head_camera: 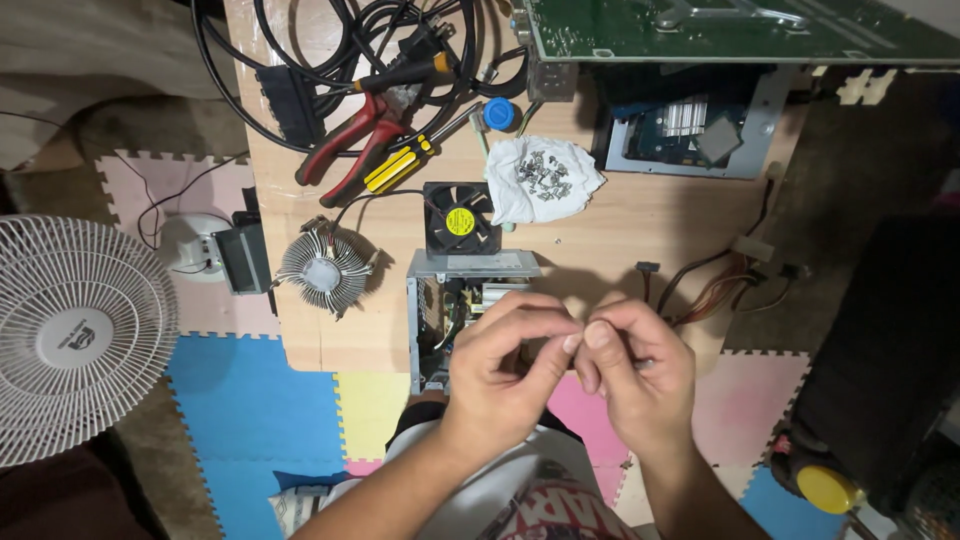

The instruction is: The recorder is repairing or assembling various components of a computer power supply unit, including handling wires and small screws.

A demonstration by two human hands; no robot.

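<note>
My left hand [510, 355] and my right hand [635, 365] are held together above my lap, fingertips pinched toward each other. Whatever sits between the fingers is too small and hidden to name. Just behind my left hand stands an open metal power supply box [440, 290] at the front edge of the wooden table [640, 215]. A bundle of coloured wires with connectors [710, 285] lies past my right hand.
On the table lie a black case fan [458, 218], a round finned heatsink [322, 270], a white cloth with several screws [543, 178], red pliers [350, 140], a yellow screwdriver [400, 165], black cables [330, 60], a green circuit board [720, 25]. A white floor fan [75, 335] stands left.
</note>
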